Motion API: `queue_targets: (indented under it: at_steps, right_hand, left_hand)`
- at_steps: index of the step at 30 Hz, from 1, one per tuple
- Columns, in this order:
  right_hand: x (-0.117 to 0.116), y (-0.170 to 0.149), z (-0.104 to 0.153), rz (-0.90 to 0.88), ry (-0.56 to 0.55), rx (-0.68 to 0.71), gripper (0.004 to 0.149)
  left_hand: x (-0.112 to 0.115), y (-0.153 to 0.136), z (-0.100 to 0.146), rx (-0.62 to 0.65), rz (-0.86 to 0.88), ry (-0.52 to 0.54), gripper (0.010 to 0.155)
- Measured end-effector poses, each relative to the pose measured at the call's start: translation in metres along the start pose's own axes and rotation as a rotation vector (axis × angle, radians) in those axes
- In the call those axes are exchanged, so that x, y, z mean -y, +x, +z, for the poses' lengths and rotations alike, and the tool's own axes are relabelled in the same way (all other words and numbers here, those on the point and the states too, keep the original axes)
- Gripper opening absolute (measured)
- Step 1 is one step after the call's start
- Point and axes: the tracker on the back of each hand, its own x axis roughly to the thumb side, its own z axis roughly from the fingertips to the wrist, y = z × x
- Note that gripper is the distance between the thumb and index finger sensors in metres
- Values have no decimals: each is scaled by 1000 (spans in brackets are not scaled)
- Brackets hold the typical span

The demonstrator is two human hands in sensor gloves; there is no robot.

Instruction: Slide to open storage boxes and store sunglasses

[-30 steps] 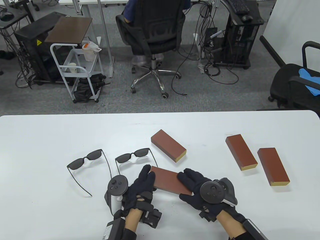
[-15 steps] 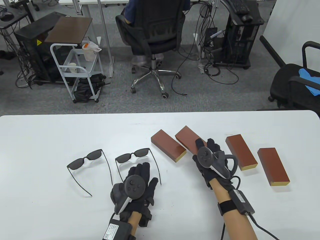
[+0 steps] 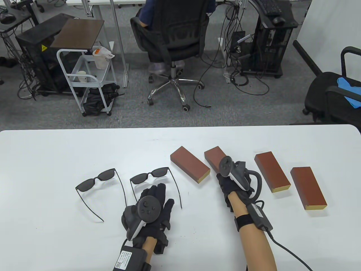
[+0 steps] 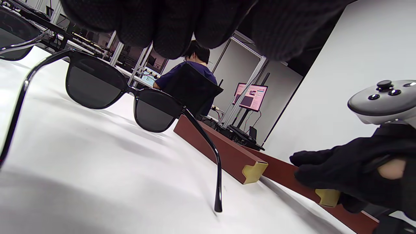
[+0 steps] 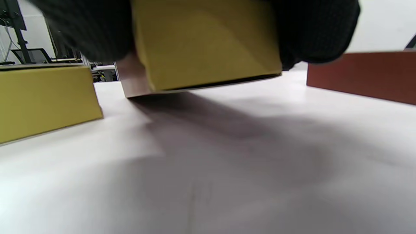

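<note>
Four brown storage boxes with yellow ends lie in a row on the white table [image 3: 56, 152]. My right hand [image 3: 229, 176] grips the near end of the second box [image 3: 214, 156]; in the right wrist view its fingers [image 5: 318, 32] curl round that box's yellow end [image 5: 208, 42]. The first box [image 3: 190, 165] lies just to its left. My left hand [image 3: 156, 194] rests flat and empty between the arms of the right sunglasses [image 3: 151, 175], whose dark lenses [image 4: 130, 97] stand right ahead of its fingers [image 4: 169, 26]. A second pair of sunglasses [image 3: 96, 180] lies further left, arms unfolded.
Two more closed boxes [image 3: 272, 172] [image 3: 308, 187] lie right of my right hand. Beyond the table's far edge a person sits in an office chair [image 3: 172, 31]; a white cart [image 3: 84, 76] stands at the left and another chair [image 3: 335, 96] at the right.
My right hand carried the box from in front of me up into the row beside the first box. My left hand let go of it and now lies flat by the sunglasses.
</note>
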Motion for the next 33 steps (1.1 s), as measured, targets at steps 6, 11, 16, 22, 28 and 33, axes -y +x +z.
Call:
queue_targets:
  at_steps: [6, 11, 16, 22, 28, 33]
  right_hand:
    - [-7, -1, -1, 51, 67, 4, 63]
    - [-4, -5, 5, 93, 93, 22, 67]
    - [14, -12, 23, 73, 9, 63, 68]
    - [38, -25, 66, 77, -137, 176, 66]
    - [45, -41, 107, -47, -177, 227, 64]
    - [34, -50, 121, -64, -184, 245, 63]
  left_hand:
    - [0, 0, 0, -3, -9, -4, 67]
    - [-1, -1, 1, -2, -10, 0, 67]
    - [-1, 1, 1, 4, -5, 2, 67]
    - [0, 2, 2, 19, -22, 2, 67]
    - [1, 3, 1, 26, -27, 2, 68]
    - [2, 4, 1, 26, -48, 3, 68]
